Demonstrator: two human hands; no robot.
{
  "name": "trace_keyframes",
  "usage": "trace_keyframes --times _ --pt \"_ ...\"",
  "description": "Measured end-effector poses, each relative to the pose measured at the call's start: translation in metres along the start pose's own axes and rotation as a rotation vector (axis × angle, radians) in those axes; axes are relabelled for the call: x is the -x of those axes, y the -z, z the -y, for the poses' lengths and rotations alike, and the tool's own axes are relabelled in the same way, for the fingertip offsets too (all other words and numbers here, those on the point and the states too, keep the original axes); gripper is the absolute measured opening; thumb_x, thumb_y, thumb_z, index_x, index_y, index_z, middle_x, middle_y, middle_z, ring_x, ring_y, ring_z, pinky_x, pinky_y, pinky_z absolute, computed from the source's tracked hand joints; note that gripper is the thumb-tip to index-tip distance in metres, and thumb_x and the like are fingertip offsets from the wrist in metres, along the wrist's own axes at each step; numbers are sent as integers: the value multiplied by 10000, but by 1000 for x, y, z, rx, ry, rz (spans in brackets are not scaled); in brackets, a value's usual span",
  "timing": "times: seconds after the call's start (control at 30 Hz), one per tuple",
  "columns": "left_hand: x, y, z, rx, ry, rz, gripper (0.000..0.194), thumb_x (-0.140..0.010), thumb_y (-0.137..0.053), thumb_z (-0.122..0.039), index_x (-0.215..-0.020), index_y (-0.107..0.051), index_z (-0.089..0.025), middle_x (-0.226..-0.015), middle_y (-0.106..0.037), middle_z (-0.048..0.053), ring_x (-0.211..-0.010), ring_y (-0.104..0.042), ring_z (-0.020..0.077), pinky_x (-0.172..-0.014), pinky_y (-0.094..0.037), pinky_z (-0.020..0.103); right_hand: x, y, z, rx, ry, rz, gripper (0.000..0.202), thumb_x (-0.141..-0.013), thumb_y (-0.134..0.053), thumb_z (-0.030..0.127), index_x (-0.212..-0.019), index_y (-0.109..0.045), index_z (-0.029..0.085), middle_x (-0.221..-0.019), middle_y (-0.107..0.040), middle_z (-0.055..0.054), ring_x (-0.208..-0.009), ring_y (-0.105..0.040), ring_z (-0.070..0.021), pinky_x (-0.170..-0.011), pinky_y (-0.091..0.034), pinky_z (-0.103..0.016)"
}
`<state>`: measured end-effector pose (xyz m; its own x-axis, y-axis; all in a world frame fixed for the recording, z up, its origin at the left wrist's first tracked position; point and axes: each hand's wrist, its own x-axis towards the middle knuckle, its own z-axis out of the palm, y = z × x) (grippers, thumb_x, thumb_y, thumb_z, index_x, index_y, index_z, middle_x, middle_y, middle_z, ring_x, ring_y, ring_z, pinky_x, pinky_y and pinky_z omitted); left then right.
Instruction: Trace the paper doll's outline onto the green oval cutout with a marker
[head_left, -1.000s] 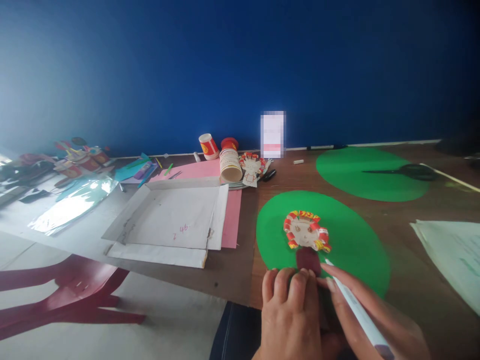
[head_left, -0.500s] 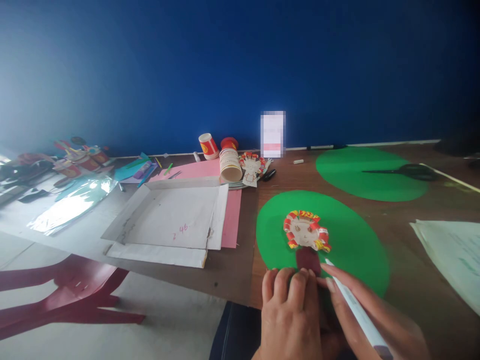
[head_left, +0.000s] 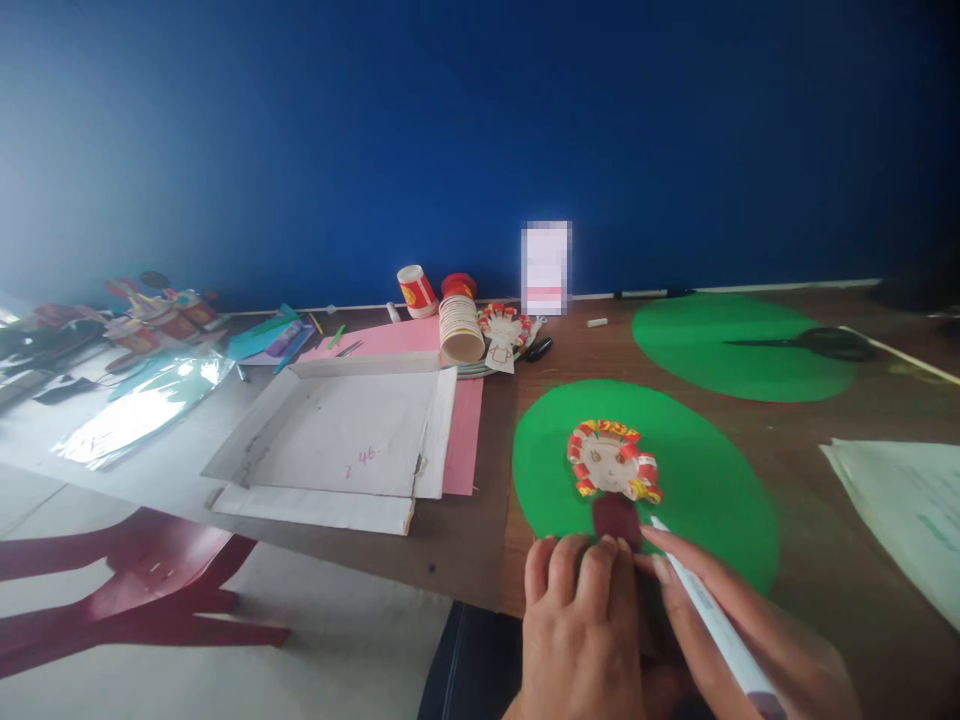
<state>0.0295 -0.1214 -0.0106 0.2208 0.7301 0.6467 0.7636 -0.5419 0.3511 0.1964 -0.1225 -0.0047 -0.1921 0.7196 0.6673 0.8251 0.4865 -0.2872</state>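
A green paper circle [head_left: 705,480] lies on the brown table in front of me. On it sits a small paper-cup face [head_left: 607,468] with curled red and yellow strips round it and drawn features. A dark maroon piece [head_left: 616,518] shows just below the face. My left hand [head_left: 581,610] has its fingers curled together over the lower end of this piece, and they hide that end. Close beside it, my right hand [head_left: 739,610] has a slim white marker [head_left: 712,610] between its fingers, narrow end toward the maroon piece. The right fingertips touch near the left ones.
Scissors [head_left: 825,344] rest on a second green circle [head_left: 690,375]. A white box lid [head_left: 322,430] covers part of a pink sheet [head_left: 466,440]. Paper cups [head_left: 461,330] and another cup face [head_left: 504,335] stand behind; papers [head_left: 900,510] lie right, a red chair [head_left: 142,590] left.
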Motion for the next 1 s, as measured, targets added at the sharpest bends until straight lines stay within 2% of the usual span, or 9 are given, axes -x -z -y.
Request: trace_keyframes --times 0.17,0.3,0.73,1.0 --pt "-1 1 0 -14 -9 -1 487 -1052 -526 -571 -1241 -702 -158 -1126 -781 18 -1042 -690 223 -1059 -415 406 -1 1 2 21 21 -12 240 -1097 -528 245 -1262 -687 173 -1049 -853 -36 -811 -823 -130 -796 -606 -160" --pt "-1 2 0 -12 -5 13 471 -1064 -503 -551 -1245 -700 -164 -1121 -783 22 -1035 -695 225 -1059 -412 403 3 0 1 12 10 18 250 -1085 -545 235 -1290 -677 180 -1095 -849 -37 -841 -825 -133 -827 -606 -153" --pt "-1 1 0 -8 -6 4 473 -1063 -502 -537 -1271 -695 -159 -1144 -782 16 -1062 -699 221 -1080 -411 410 -3 3 3 35 -26 -6 240 -1092 -529 282 -1276 -661 203 -1019 -856 -23 -761 -819 -132 -814 -608 -142" --pt "-1 1 -1 1 -3 -22 494 -1079 -481 -563 -1257 -703 -159 -1135 -784 24 -1057 -697 224 -1081 -414 400 1 1 2 31 -30 7 245 -1106 -505 298 -1267 -658 196 -1032 -854 -36 -781 -821 -132 -834 -606 -140"
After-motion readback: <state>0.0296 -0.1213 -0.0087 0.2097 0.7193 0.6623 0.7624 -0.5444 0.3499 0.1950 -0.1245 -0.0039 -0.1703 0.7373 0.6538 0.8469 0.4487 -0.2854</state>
